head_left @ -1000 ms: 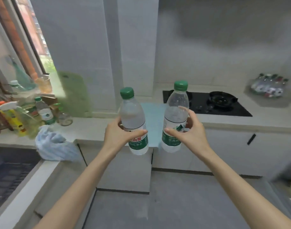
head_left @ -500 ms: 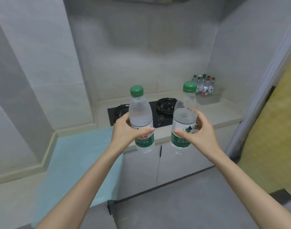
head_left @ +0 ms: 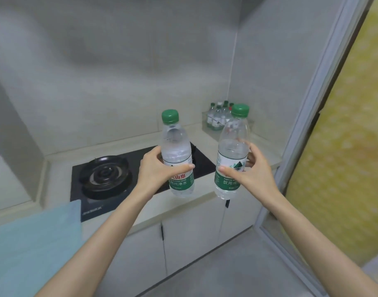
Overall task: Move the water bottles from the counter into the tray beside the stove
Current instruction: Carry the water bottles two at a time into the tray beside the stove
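Two clear water bottles with green caps and green labels are held upright in the air over the stove counter. My left hand (head_left: 157,170) grips the left bottle (head_left: 177,153) round its middle. My right hand (head_left: 247,174) grips the right bottle (head_left: 233,151) the same way. Behind the right bottle, in the counter's far right corner, stands a clear tray (head_left: 207,129) with several small bottles in it; its right side is hidden by the bottle I hold.
A black gas stove (head_left: 106,176) with a round burner lies on the pale counter (head_left: 59,166) below my hands. A light blue mat (head_left: 33,243) covers the counter at lower left. White cabinet doors sit below; a door frame (head_left: 312,116) and yellow surface stand at right.
The view has swung right and closer to the stove. Both hands, still holding their bottles, now hover over the stove's right end, nearer the tray in the corner.
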Demonstrator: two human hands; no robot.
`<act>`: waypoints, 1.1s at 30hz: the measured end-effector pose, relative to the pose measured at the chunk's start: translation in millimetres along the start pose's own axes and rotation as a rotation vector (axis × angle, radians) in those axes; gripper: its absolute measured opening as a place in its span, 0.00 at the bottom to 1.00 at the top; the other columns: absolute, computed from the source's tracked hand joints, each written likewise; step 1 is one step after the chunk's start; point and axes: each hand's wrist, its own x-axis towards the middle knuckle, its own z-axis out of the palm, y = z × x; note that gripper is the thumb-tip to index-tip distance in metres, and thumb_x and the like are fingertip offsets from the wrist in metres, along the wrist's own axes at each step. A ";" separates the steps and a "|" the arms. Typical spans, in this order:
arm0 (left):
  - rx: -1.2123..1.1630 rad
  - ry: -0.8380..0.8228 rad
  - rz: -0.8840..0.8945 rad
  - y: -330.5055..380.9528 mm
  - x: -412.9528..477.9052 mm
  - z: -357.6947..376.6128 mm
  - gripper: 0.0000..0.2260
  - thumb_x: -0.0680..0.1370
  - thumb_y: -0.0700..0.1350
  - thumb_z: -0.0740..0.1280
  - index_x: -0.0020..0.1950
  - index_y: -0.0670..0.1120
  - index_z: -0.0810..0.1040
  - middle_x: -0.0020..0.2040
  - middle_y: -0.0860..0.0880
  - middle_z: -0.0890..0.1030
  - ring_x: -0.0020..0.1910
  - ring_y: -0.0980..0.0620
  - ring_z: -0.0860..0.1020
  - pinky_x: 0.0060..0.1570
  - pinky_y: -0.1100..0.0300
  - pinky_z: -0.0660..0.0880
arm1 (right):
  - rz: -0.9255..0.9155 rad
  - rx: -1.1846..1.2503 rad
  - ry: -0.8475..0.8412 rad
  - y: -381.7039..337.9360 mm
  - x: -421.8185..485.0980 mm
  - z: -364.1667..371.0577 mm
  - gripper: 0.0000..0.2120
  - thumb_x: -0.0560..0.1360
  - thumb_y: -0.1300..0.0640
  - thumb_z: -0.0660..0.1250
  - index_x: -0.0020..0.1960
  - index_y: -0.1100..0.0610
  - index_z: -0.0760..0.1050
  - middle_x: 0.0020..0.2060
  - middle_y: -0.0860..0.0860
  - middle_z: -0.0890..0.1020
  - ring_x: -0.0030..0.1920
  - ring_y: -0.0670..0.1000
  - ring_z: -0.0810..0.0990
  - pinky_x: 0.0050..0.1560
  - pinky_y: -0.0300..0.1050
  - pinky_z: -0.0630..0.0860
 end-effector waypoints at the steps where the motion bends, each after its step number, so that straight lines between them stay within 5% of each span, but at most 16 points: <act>1: 0.000 -0.006 -0.002 2.2 12.8 14.3 0.19 0.58 0.48 0.82 0.43 0.56 0.78 0.42 0.59 0.83 0.44 0.61 0.81 0.43 0.63 0.77 | 0.005 -0.004 -0.006 6.8 15.6 -9.0 0.37 0.61 0.55 0.81 0.67 0.46 0.69 0.56 0.43 0.80 0.54 0.37 0.78 0.44 0.24 0.73; 4: -0.009 -0.013 -0.008 9.4 57.2 62.4 0.19 0.59 0.47 0.82 0.42 0.58 0.76 0.41 0.61 0.81 0.43 0.65 0.79 0.40 0.68 0.75 | 0.008 -0.013 -0.023 31.9 71.2 -38.2 0.36 0.61 0.55 0.81 0.64 0.43 0.69 0.54 0.40 0.80 0.53 0.37 0.79 0.44 0.25 0.73; 8: -0.007 -0.018 -0.014 10.4 111.4 110.1 0.19 0.59 0.47 0.82 0.42 0.58 0.77 0.42 0.59 0.82 0.44 0.62 0.81 0.43 0.62 0.78 | 0.021 -0.009 -0.025 55.8 132.7 -66.1 0.35 0.62 0.58 0.81 0.62 0.41 0.68 0.52 0.36 0.78 0.48 0.31 0.78 0.41 0.22 0.71; 13: -0.040 -0.034 -0.031 6.0 179.1 162.0 0.21 0.59 0.45 0.82 0.48 0.53 0.80 0.46 0.55 0.84 0.43 0.61 0.82 0.40 0.68 0.77 | 0.057 0.037 -0.029 95.2 202.7 -89.9 0.34 0.62 0.62 0.80 0.63 0.51 0.70 0.55 0.45 0.81 0.48 0.33 0.80 0.43 0.26 0.75; 17: -0.050 -0.056 -0.030 -4.9 233.7 200.5 0.23 0.59 0.44 0.82 0.51 0.49 0.80 0.46 0.55 0.84 0.44 0.61 0.82 0.37 0.72 0.76 | 0.061 0.051 -0.015 122.7 253.0 -100.4 0.32 0.64 0.65 0.79 0.63 0.51 0.69 0.53 0.42 0.80 0.45 0.31 0.79 0.41 0.25 0.74; 22: -0.061 -0.060 -0.030 -22.8 312.7 251.2 0.24 0.57 0.45 0.83 0.51 0.50 0.80 0.47 0.54 0.84 0.48 0.55 0.82 0.47 0.60 0.79 | 0.085 0.038 0.004 163.8 326.2 -108.3 0.31 0.63 0.66 0.79 0.59 0.48 0.70 0.50 0.41 0.81 0.43 0.32 0.80 0.39 0.27 0.75; 27: -0.076 -0.064 -0.022 -29.1 393.8 299.7 0.21 0.57 0.45 0.83 0.44 0.56 0.79 0.42 0.60 0.82 0.41 0.65 0.80 0.37 0.72 0.75 | 0.108 -0.019 -0.011 196.3 408.3 -119.0 0.32 0.62 0.64 0.80 0.59 0.49 0.70 0.51 0.42 0.81 0.47 0.36 0.80 0.42 0.32 0.77; 30: -0.072 -0.062 -0.035 -38.0 443.3 327.1 0.22 0.57 0.45 0.83 0.47 0.53 0.80 0.44 0.57 0.83 0.43 0.62 0.81 0.43 0.64 0.78 | 0.103 -0.043 0.002 218.8 458.1 -124.8 0.34 0.61 0.63 0.81 0.61 0.50 0.69 0.54 0.45 0.81 0.54 0.45 0.80 0.51 0.41 0.78; 33: -0.066 -0.049 -0.048 -46.4 485.6 352.6 0.22 0.57 0.44 0.83 0.46 0.54 0.80 0.44 0.56 0.83 0.42 0.64 0.80 0.45 0.59 0.79 | 0.117 -0.032 0.006 238.6 502.7 -130.5 0.34 0.61 0.64 0.80 0.60 0.51 0.69 0.53 0.47 0.80 0.53 0.45 0.80 0.48 0.38 0.77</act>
